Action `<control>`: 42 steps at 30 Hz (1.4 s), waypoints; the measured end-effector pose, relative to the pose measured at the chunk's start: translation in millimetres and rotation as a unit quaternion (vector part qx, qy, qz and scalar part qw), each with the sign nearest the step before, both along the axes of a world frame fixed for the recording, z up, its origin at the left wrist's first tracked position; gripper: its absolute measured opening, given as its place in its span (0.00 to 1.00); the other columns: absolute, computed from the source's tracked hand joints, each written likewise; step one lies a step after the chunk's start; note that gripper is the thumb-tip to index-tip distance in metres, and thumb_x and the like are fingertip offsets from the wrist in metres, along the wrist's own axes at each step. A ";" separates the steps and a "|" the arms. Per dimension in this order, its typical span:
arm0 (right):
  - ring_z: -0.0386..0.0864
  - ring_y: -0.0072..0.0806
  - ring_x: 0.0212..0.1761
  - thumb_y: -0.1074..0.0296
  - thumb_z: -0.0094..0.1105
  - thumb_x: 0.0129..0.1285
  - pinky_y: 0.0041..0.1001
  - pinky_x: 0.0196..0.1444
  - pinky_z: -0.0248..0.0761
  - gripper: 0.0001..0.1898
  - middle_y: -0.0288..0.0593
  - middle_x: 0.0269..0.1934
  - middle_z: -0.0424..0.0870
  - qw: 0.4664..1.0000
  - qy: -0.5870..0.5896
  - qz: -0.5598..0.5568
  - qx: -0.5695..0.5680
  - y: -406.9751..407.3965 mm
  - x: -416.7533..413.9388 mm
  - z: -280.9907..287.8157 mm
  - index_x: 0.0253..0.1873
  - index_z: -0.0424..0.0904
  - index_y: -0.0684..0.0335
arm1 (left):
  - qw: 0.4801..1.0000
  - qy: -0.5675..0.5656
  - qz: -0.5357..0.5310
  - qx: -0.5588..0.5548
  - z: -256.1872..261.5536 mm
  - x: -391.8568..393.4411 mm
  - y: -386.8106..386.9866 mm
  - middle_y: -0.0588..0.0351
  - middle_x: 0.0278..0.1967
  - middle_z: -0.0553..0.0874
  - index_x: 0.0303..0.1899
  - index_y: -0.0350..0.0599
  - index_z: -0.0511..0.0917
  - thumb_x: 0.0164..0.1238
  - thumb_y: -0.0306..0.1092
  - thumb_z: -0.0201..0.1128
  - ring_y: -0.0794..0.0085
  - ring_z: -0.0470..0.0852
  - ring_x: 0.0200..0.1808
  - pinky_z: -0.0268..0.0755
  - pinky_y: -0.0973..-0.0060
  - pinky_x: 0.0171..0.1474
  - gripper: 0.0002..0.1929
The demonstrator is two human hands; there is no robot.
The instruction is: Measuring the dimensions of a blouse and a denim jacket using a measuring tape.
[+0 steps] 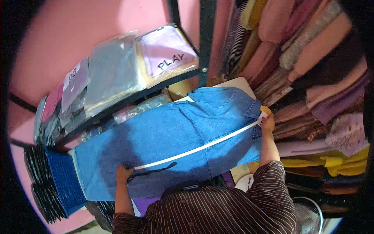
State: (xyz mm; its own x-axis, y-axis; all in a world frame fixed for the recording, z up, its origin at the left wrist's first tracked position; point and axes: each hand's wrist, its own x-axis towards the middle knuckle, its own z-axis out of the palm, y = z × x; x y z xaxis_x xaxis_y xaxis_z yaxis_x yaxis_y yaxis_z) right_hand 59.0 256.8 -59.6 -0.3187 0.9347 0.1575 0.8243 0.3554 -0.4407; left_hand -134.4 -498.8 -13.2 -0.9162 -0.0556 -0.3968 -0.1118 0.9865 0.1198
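Note:
A long blue denim garment (157, 128) lies spread over a table, with its collar end at the right and a seam crossing its middle. Stretched taut along it is a white measuring tape (201, 147). My left hand (124, 174) pinches the tape low on the garment, at the left. At the collar end, my right hand (268, 122) grips the tape's other end against the fabric. Something yellow-orange shows beside those fingers, too small to identify. A thin dark strip (155, 169) runs from my left hand over the denim, possibly the tape's shadow.
Clothes in clear plastic bags (114, 64) rest on a dark shelf behind the table. Many garments hang on a rack (315, 87) at the right. A blue basket (65, 181) stands by black packets (43, 175) at the left. A fan (308, 216) is at lower right.

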 end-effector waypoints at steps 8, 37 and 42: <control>0.74 0.51 0.45 0.69 0.55 0.56 0.43 0.44 0.68 0.14 0.51 0.42 0.76 0.990 -0.036 0.015 0.136 -80.6 -67.8 53.9 0.48 0.71 0.61 | 0.999 0.040 -0.027 0.020 -8.7 1.6 -2.0 0.34 0.43 0.79 0.42 0.30 0.75 0.35 0.49 0.73 0.45 0.78 0.47 0.70 0.59 0.51 0.34; 0.69 0.37 0.47 0.72 0.56 0.48 0.39 0.46 0.61 0.23 0.38 0.43 0.72 0.681 -0.032 0.731 0.020 -582.9 -121.8 46.8 0.52 0.79 0.42 | 0.959 0.080 0.018 0.272 4.4 -16.9 -188.8 0.42 0.31 0.82 0.32 0.36 0.77 0.52 0.52 0.68 0.57 0.82 0.33 0.72 0.66 0.36 0.23; 0.68 0.39 0.46 0.73 0.56 0.46 0.40 0.46 0.60 0.25 0.40 0.40 0.71 0.701 -0.073 0.709 0.023 -584.4 -117.5 49.0 0.52 0.79 0.42 | 0.961 0.240 0.088 0.109 55.5 -40.0 -393.6 0.42 0.31 0.82 0.31 0.34 0.77 0.52 0.48 0.69 0.55 0.82 0.34 0.73 0.66 0.38 0.22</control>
State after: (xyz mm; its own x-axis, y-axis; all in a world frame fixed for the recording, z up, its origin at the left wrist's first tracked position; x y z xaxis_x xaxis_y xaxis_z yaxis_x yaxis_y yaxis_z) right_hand -58.4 -327.7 -10.5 -0.9382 -0.3431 0.0458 -0.3368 0.8741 -0.3500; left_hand -174.4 -892.4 42.2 -0.9806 -0.1898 0.0499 -0.1545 0.9034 0.4000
